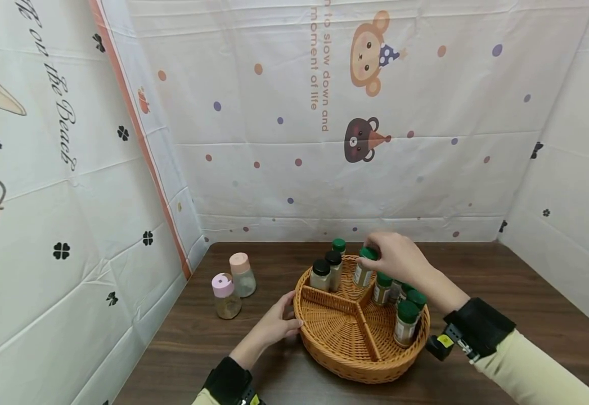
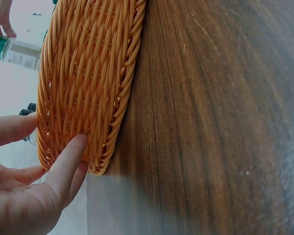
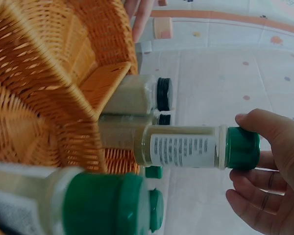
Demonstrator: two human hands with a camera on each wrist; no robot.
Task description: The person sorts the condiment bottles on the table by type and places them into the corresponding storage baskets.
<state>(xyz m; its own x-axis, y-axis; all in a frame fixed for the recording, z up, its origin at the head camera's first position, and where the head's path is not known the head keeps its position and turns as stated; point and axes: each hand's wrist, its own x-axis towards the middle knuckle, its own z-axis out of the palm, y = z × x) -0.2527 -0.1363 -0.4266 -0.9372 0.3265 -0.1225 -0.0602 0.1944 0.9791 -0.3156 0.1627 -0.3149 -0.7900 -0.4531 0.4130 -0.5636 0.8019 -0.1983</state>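
A round wicker basket with three compartments stands on the table. My left hand touches its left side, with straight fingers against the woven wall in the left wrist view. My right hand pinches the green cap of a spice jar over the back compartment. In the right wrist view that jar shows a printed white label. Two black-capped jars stand in the back compartment, with another green-capped jar behind them. Several green-capped jars fill part of the right compartment.
Left of the basket, a jar with a purple lid and one with a pink lid stand on the dark wood table. Printed white cloth hangs behind the table and along both sides.
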